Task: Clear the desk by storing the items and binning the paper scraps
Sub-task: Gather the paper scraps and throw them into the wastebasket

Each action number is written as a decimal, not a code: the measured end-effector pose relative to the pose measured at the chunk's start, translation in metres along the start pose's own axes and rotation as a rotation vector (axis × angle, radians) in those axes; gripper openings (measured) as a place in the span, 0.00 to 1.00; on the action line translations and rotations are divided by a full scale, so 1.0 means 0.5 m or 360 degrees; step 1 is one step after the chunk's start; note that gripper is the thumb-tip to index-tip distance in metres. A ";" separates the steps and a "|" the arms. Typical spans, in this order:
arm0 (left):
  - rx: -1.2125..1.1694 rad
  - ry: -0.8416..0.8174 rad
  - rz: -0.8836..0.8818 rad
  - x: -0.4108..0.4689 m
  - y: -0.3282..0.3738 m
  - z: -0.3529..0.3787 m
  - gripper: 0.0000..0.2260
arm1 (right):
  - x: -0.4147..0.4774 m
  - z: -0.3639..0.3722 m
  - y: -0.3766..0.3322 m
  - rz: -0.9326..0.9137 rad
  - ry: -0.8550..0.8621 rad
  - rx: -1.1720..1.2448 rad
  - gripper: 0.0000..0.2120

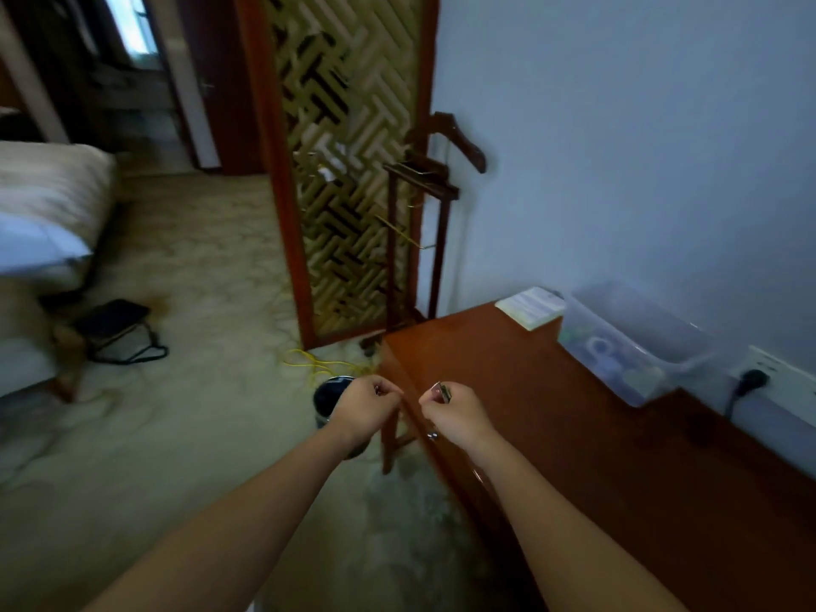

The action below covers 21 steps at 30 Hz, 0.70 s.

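My left hand [368, 406] is curled into a fist above a dark round bin [329, 397] that stands on the carpet by the desk's left end; whether it holds anything is hidden. My right hand [455, 413] hovers at the front corner of the brown wooden desk [596, 457] and pinches a small dark scrap-like thing [443, 392] between its fingertips; blur keeps me from telling what it is. A clear plastic storage box [627, 342] with several items inside stands at the back of the desk against the wall. A white notepad [530, 307] lies at the desk's far corner.
A wooden lattice screen [344, 170] and a valet stand [424, 214] rise beyond the desk. Yellow cable [309, 362] lies on the carpet near the bin. A bed [48, 223] and a black bag [115, 324] are at left. A plug [753, 382] sits in the wall socket.
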State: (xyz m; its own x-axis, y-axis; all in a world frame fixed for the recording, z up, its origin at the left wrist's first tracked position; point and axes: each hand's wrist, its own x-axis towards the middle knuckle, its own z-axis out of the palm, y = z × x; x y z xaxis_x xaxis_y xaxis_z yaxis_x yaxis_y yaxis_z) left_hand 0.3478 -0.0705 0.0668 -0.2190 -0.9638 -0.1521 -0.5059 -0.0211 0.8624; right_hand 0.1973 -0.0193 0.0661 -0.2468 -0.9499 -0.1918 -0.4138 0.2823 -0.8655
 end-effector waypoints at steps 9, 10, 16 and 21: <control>-0.0104 0.0302 -0.0293 0.082 -0.145 -0.183 0.10 | 0.140 0.197 -0.101 -0.0114 -0.0290 -0.0132 0.09; -0.0114 0.0310 -0.0314 0.101 -0.157 -0.190 0.10 | 0.165 0.209 -0.104 -0.0113 -0.0311 -0.0140 0.08; -0.0121 0.0333 -0.0376 0.274 -0.188 -0.226 0.05 | 0.371 0.270 -0.113 -0.0089 -0.0402 -0.0186 0.13; -0.0033 0.0353 -0.0476 0.462 -0.192 -0.250 0.06 | 0.581 0.294 -0.123 -0.0053 -0.0473 -0.0187 0.14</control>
State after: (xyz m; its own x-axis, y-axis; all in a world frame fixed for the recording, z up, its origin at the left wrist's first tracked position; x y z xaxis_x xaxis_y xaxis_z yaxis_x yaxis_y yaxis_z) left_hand 0.4503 -0.3245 0.0092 0.1230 -0.9483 -0.2925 -0.5029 -0.3136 0.8054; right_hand 0.2797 -0.3325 -0.0044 0.0280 -0.9517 -0.3058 -0.5199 0.2475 -0.8176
